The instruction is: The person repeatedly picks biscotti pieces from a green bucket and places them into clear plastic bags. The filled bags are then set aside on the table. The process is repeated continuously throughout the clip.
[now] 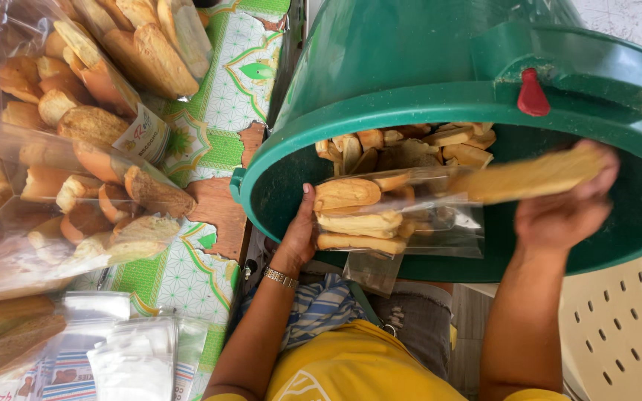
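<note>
Your left hand (pixel 300 234) is curled around the end of a clear plastic bag (pixel 399 215) — it holds the bag from the side, with the thumb up by the bag's mouth. The bag has a few long golden toast slices (pixel 351 219) stacked inside it. You hold it just inside the mouth of a big green plastic tub (pixel 410 67) that is tipped toward you, so it hangs above the tub's lower rim.

Your right hand (pixel 566 212) is closed on one long pale toast slice (pixel 533 177). The fingers wrap the far end of it, and the other end points at the open side of the bag and looks like it just touches it. The slice is blurry.

More toast pieces (pixel 410 145) lie in a heap deep inside the tub, behind the bag. A small red knob (pixel 533 94) sticks out on the tub's green rim.

The tub's rim comes close to the right edge of the bench (pixel 217 111), which has a green and white patterned cover. On the left part of the bench lie full clear bags of toast (pixel 76 134). Near the front edge there is a stack of empty clear bags (pixel 135 356). A white plastic chair with holes (pixel 622 327) shows by your right arm. A metal bracelet (pixel 281 278) sits on your left wrist.
</note>
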